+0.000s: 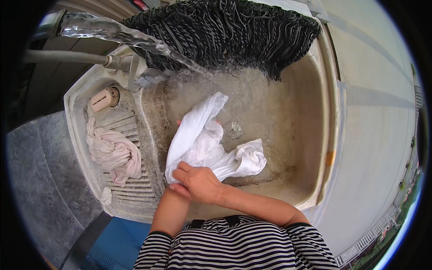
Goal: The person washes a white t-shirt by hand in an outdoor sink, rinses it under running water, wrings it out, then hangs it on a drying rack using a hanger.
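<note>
A crumpled wet white cloth (182, 137) lies in the beige rectangular basin (308, 112), its long fold running toward 1 o'clock from the right hand (200, 182), fingers curled tight on its near edge. From here, the left hand, nearer but buried beneath, has a grip I can't tell.

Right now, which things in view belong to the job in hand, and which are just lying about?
In use, it seems:
white cloth, gripped by the right hand
water stream, pouring into the sink

Apparently lying about:
pink cloth, on the ribbed ledge
beige slotted object, kind unclear
dark stringy fabric, at the sink's far side
</note>
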`<state>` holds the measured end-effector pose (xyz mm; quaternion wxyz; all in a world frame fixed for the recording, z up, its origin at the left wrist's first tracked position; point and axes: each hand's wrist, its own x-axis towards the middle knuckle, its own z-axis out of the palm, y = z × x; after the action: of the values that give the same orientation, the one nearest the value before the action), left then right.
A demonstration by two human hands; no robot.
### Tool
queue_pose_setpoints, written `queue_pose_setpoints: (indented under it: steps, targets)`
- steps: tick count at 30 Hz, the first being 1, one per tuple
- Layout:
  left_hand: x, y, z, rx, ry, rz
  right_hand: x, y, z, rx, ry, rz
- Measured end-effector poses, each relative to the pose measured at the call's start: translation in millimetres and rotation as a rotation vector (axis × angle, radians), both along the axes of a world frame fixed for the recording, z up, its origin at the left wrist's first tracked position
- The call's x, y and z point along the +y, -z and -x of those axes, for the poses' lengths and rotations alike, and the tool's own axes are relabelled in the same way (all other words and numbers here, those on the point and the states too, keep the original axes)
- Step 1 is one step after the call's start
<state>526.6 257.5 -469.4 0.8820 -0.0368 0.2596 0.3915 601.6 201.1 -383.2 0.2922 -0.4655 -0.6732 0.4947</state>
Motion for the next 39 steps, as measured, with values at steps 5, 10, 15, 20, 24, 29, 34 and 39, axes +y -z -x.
queue_pose_setpoints:
  steps: [5, 10, 15, 20, 24, 29, 34, 39]
  targets:
    - [-24.0, 43.0, -25.0, -0.379, -0.121, -0.015, 59.6, 62.1, -15.2, -0.301, 0.235, -0.25]
    - [-11.8, -21.6, -10.7, 0.838, 0.066, -0.036, 73.0, 147.7, -161.6, -0.77, 0.443, -0.143]
    - [7.8, 38.8, 56.4, 0.781, -0.049, 0.052, 37.9, 167.9, -195.2, -0.606, 0.904, 0.135]
    - [12.1, 32.3, 25.4, 0.516, -0.072, 0.112, 41.4, 94.2, -64.0, -0.073, 0.302, 0.215]
    - [17.4, -3.3, 2.1, 0.13, 0.041, 0.147, 10.6, -4.0, 11.6, 0.116, -0.032, -0.052]
    - [-28.3, 45.9, -9.4, -0.154, -0.034, 0.137, 66.6, 50.1, -23.9, -0.285, 0.274, -0.3]
    - [17.6, -40.0, 3.4, 1.229, 0.3, -0.518, 37.8, 111.4, -154.0, -0.867, 0.515, -0.088]
    - [49.2, -8.3, 68.8, 1.702, 0.258, -0.753, 13.0, 87.3, -202.7, -1.417, 0.31, 0.165]
